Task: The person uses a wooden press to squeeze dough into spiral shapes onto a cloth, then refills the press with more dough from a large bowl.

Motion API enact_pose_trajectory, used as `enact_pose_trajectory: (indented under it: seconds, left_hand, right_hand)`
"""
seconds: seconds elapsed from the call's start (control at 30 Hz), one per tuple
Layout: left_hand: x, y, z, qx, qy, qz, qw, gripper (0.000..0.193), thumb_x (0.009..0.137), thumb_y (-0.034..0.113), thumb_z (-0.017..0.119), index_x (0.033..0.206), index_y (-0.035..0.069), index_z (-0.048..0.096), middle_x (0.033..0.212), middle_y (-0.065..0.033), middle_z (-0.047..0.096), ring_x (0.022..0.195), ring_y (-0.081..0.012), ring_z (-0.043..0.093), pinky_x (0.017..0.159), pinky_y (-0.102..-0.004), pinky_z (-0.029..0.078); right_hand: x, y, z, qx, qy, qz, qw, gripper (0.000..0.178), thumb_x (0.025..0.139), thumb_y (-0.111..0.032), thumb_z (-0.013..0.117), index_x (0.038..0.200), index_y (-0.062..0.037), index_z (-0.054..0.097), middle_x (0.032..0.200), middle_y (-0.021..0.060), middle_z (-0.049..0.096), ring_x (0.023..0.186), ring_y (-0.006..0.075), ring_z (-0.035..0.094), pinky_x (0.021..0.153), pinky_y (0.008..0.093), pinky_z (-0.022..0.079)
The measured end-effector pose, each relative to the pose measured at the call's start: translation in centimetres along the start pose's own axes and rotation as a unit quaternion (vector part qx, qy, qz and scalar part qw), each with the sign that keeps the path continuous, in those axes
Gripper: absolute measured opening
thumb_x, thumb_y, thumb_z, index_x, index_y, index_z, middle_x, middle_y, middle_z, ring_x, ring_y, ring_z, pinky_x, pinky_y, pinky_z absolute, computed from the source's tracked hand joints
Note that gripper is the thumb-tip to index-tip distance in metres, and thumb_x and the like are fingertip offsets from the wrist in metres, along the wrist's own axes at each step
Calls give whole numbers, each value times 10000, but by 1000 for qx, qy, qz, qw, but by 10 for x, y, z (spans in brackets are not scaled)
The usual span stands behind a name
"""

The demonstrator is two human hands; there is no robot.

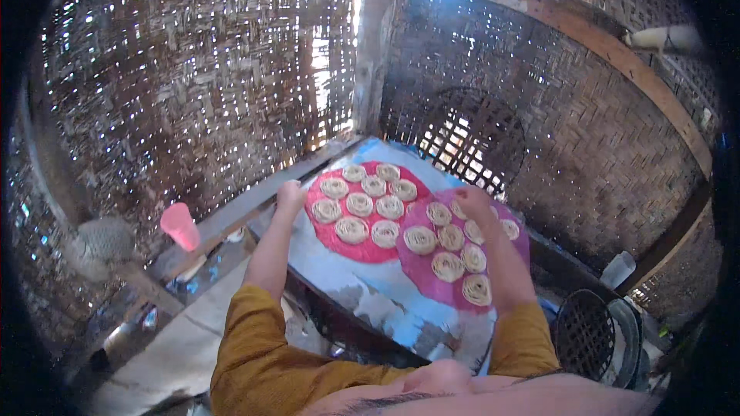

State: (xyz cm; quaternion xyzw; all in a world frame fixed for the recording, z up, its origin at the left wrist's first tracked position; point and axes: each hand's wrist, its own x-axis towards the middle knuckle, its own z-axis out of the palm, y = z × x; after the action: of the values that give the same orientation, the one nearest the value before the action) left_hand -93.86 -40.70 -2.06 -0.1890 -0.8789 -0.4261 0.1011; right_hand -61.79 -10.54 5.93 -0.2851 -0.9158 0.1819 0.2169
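The left hand (290,194) is curled at the left edge of the red sheet (362,252); the right hand (476,205) bends down over the purple sheet (422,276), among its coils. I cannot tell how far either hand is closed or whether it grips anything. Pale coils (351,229) lie flat in one layer across both sheets, probably so each keeps its round shape. The sheets sit side by side on the worn table (331,268), likely to keep the coils off its rough top and within reach of both hands.
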Motion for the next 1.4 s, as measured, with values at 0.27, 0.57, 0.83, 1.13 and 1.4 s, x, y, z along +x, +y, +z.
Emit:
enact_pose_trajectory:
  seconds: [0.27, 0.57, 0.83, 1.13, 1.4]
  left_hand:
    - [33, 5, 14, 72, -155, 20, 985, 320, 702, 339, 570, 671, 28, 642, 749, -178, 614, 803, -310, 593, 740, -372, 456]
    - [24, 24, 0, 42, -220, 42, 974, 308, 732, 272, 575, 846, -12, 610, 898, -230, 583, 871, -353, 562, 776, -406, 451]
    - [27, 13, 5, -85, -116, 36, 989, 211, 748, 222, 578, 801, 18, 563, 841, -186, 563, 827, -336, 541, 736, -405, 433]
    - [24, 17, 9, -125, -58, 69, 988, 162, 735, 179, 600, 791, 42, 535, 803, -142, 532, 757, -302, 529, 689, -387, 431]
    - [22, 21, 0, -129, -69, 97, 985, 180, 720, 186, 626, 802, 43, 555, 760, -111, 535, 677, -247, 536, 634, -360, 443]
  right_hand:
    - [99, 8, 99, -244, -83, 69, 964, 314, 725, -248, 461, 924, -72, 628, 976, 149, 593, 908, 324, 561, 815, 372, 439]
    - [132, 20, 103, -230, -185, 59, 954, 398, 690, -384, 533, 869, -42, 629, 944, 174, 588, 869, 290, 576, 772, 358, 452]
    - [161, -23, 111, -130, -77, 108, 983, 320, 665, -343, 622, 899, -126, 647, 900, 112, 621, 845, 251, 592, 741, 350, 463]
    - [207, -33, 120, -165, 101, 160, 968, 209, 718, -345, 600, 879, -224, 656, 942, 30, 621, 888, 240, 576, 814, 473, 371]
    - [182, -35, 62, -193, 55, 5, 980, 321, 695, -252, 574, 987, -118, 596, 1005, 111, 578, 939, 269, 543, 787, 367, 445]
